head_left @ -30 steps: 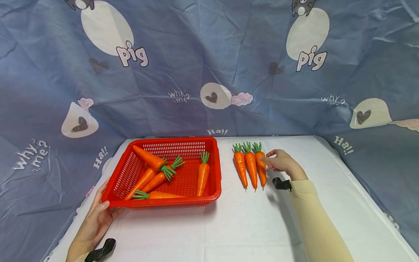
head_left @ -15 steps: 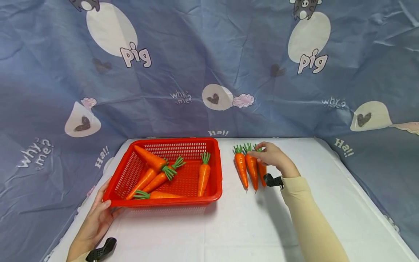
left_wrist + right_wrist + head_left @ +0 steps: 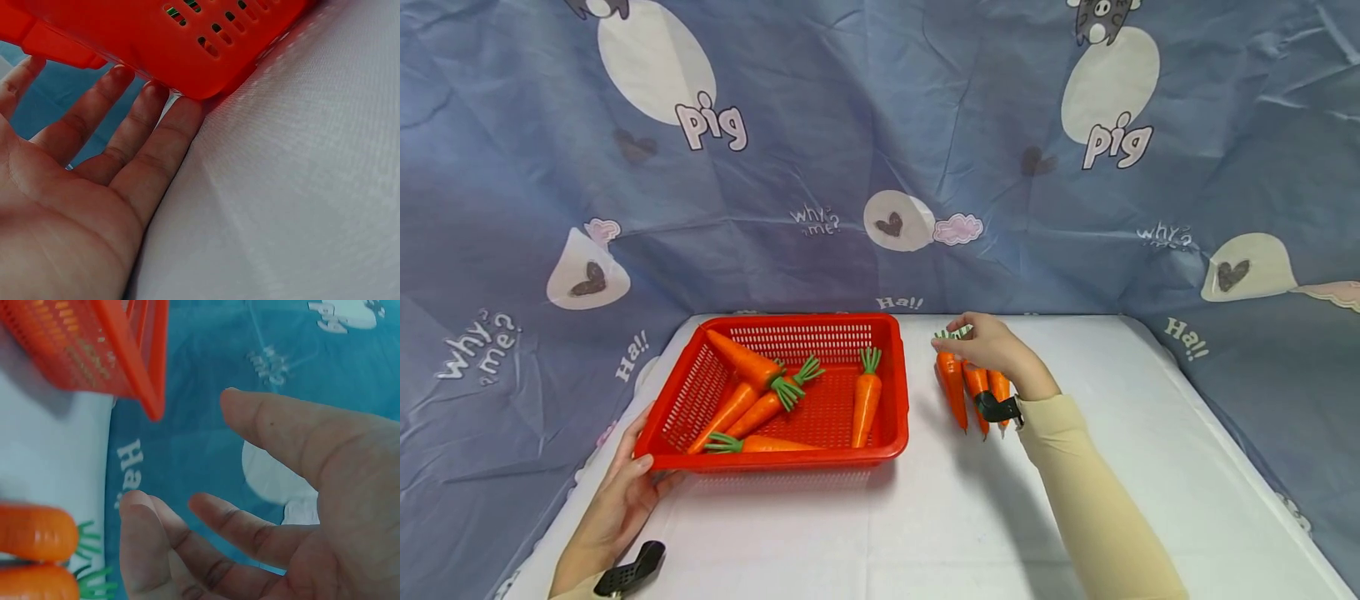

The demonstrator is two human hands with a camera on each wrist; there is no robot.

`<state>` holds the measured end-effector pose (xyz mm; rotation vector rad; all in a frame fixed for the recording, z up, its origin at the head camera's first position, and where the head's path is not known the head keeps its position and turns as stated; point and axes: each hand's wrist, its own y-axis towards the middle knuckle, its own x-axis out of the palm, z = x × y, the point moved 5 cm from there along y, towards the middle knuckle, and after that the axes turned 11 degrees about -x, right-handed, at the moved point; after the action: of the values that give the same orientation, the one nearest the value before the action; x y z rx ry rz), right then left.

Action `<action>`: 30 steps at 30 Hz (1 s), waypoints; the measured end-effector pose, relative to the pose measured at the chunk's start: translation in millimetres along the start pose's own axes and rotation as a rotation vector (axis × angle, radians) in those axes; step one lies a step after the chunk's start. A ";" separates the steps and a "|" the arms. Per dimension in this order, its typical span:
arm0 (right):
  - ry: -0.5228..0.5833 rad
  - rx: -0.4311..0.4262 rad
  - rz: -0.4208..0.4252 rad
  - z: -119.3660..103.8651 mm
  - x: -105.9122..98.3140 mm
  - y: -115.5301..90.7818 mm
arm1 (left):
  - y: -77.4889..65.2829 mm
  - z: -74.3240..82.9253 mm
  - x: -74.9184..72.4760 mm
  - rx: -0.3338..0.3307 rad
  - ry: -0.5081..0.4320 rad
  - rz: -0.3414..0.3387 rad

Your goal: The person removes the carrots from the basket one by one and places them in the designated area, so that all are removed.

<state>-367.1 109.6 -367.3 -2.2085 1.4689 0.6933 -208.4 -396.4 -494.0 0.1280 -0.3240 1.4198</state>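
Over my remote feed I'm watching a creased blue backdrop [image 3: 820,92] hanging behind a white tabletop [image 3: 1195,417]. Its print is showing "pig" lettering [image 3: 1117,143] twice, a pink cloud [image 3: 958,229] is sitting beside a pale oval [image 3: 913,218] bearing a dark heart [image 3: 891,224], and "Ha!!" [image 3: 891,303] is running below.

Glossy plastic against matt and creased cloth
The red basket [image 3: 775,460] looks like smooth moulded plastic, glossy with soft highlights and pierced by rows of slots. The carrots [image 3: 867,404] have a smooth, shiny, plastic-like finish that catches bright glints, while their green tops [image 3: 870,360] look duller. The desk [image 3: 775,542] shows a matt white cloth surface, its fine weave visible close up from the left wrist. The blue backdrop [image 3: 805,108] is printed, creased fabric with a faint sheen. The cream sleeve [image 3: 1097,492] is matt cloth; the black wrist piece [image 3: 632,571] looks like hard plastic.
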 end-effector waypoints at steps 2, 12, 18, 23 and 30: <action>-0.005 -0.011 -0.005 -6.6 4.9 2.0 | -0.4 0.0 -0.3 0.009 -0.008 -0.003; -0.069 -0.076 -0.044 -39.0 25.5 10.5 | -1.1 1.8 1.1 0.022 0.033 0.000; -0.025 -0.072 -0.078 -49.9 37.7 16.9 | -0.8 0.8 0.3 0.024 0.028 0.013; -0.098 -0.084 -0.073 -55.2 44.5 24.1 | -0.1 0.2 0.5 0.027 -0.007 -0.009; -0.160 -0.105 -0.072 -60.8 52.4 30.3 | 0.1 0.7 0.2 0.024 0.007 -0.001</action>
<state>-367.0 25.2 -351.9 -2.2134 1.2955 0.9194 -208.6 -396.4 -493.3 0.1424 -0.3013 1.4228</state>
